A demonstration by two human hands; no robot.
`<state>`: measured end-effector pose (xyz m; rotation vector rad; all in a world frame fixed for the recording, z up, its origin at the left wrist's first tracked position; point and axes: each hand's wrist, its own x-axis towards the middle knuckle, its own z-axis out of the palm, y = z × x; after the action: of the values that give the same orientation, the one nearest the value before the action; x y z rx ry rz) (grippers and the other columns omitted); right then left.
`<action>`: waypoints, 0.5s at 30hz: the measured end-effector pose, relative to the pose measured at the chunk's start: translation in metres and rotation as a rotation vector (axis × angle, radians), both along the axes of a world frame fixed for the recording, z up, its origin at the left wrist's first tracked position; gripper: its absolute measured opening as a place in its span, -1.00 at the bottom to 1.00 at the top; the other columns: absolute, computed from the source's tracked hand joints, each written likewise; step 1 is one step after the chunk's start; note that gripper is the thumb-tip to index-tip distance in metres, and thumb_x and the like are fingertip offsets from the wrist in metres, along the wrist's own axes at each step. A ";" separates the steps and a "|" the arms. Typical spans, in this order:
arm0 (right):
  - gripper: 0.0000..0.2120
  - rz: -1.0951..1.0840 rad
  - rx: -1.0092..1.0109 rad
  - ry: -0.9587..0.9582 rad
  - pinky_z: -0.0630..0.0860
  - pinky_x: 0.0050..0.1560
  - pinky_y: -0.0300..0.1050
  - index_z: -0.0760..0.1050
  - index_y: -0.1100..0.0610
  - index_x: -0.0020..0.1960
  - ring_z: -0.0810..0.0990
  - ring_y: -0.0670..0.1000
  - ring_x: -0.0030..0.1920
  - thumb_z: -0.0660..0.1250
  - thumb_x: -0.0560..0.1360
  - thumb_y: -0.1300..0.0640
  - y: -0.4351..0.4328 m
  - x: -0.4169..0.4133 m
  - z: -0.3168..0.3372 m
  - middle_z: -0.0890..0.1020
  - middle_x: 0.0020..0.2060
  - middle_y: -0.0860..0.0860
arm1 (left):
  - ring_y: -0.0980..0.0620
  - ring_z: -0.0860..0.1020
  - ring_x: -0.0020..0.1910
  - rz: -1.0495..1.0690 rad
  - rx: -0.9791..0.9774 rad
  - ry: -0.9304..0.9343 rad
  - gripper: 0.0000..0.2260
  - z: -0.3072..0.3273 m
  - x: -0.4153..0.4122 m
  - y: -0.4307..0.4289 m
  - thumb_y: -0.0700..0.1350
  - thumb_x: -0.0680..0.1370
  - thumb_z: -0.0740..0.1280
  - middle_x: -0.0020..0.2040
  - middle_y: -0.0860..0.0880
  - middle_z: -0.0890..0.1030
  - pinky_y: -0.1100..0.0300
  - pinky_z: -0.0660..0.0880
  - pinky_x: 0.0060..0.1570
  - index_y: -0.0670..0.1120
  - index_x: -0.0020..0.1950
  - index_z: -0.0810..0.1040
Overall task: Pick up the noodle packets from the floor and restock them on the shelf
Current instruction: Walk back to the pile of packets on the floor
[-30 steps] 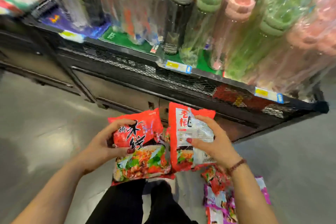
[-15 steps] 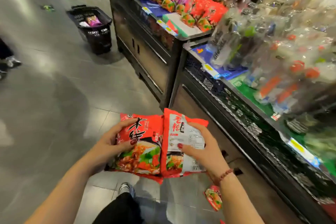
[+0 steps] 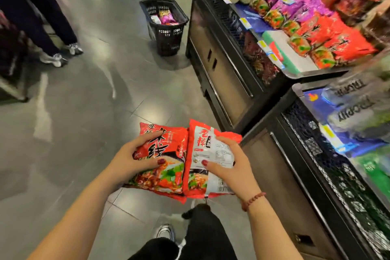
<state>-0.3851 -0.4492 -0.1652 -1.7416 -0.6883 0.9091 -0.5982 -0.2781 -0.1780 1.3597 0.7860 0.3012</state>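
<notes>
I carry two red noodle packets side by side in front of my body. My left hand grips the left packet, front side up, thumb across its face. My right hand grips the right packet, showing its white back label. Matching red noodle packets lie stacked on the shelf at the upper right, next to purple packets. No packets show on the floor in this view.
A black shopping basket with several packets stands on the grey floor by the shelf's far end. A person's legs stand at the upper left. A nearer shelf unit holds bagged bottles at right. My own legs are below.
The view has swung left along the aisle, from the bottle shelf to the noodle shelf. Both hands keep the same hold on the two packets. The floor packets have left the view.
</notes>
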 end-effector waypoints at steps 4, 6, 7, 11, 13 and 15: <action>-0.45 0.050 -0.007 0.015 0.62 -0.10 -0.20 0.43 -0.05 0.24 0.65 -0.13 0.04 0.56 0.35 0.19 0.059 0.035 -0.010 0.61 0.11 -0.10 | -0.05 0.64 0.10 0.050 -0.010 0.037 -0.21 -0.007 0.027 0.045 0.22 0.05 0.63 0.25 0.07 0.56 -0.08 0.60 0.08 0.33 0.27 0.51; -0.44 0.089 -0.014 0.031 0.63 -0.08 -0.16 0.43 -0.05 0.26 0.65 -0.11 0.06 0.57 0.34 0.17 0.094 0.058 -0.016 0.62 0.10 -0.10 | -0.03 0.65 0.09 0.095 -0.004 0.041 -0.28 -0.011 0.045 0.072 0.13 0.12 0.60 0.24 0.07 0.57 -0.06 0.60 0.07 0.33 0.26 0.52; -0.44 0.113 -0.013 0.034 0.64 -0.07 -0.13 0.43 -0.05 0.26 0.65 -0.10 0.07 0.57 0.34 0.16 0.113 0.072 -0.019 0.62 0.11 -0.11 | -0.01 0.65 0.07 0.122 -0.006 0.037 -0.31 -0.012 0.055 0.087 0.12 0.13 0.59 0.23 0.07 0.58 -0.03 0.61 0.04 0.33 0.25 0.53; -0.46 0.178 0.001 0.021 0.61 -0.12 -0.25 0.42 -0.06 0.24 0.62 -0.18 0.06 0.56 0.35 0.17 0.194 0.134 -0.021 0.59 0.12 -0.10 | 0.01 0.66 0.04 0.203 0.000 0.048 -0.34 -0.010 0.109 0.151 0.10 0.15 0.62 0.19 0.10 0.59 0.07 0.62 -0.05 0.34 0.22 0.54; -0.45 0.196 0.007 0.021 0.59 -0.12 -0.28 0.43 -0.06 0.23 0.61 -0.21 0.05 0.56 0.34 0.21 0.232 0.164 -0.019 0.58 0.12 -0.11 | 0.02 0.66 0.03 0.248 0.018 0.037 -0.38 -0.007 0.137 0.183 -0.05 0.24 0.64 0.18 0.07 0.60 0.12 0.62 -0.08 0.32 0.22 0.55; -0.44 0.207 0.021 0.046 0.60 -0.09 -0.25 0.44 -0.05 0.22 0.62 -0.18 0.06 0.57 0.33 0.25 0.268 0.190 -0.017 0.59 0.13 -0.09 | 0.04 0.66 0.03 0.279 0.037 0.027 -0.43 -0.002 0.161 0.211 -0.18 0.33 0.55 0.18 0.08 0.61 0.17 0.62 -0.12 0.31 0.22 0.56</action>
<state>-0.1946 -0.1808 -0.1818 -1.6469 -0.8564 1.0751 -0.4369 -0.0666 -0.1802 1.2903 0.9989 0.5188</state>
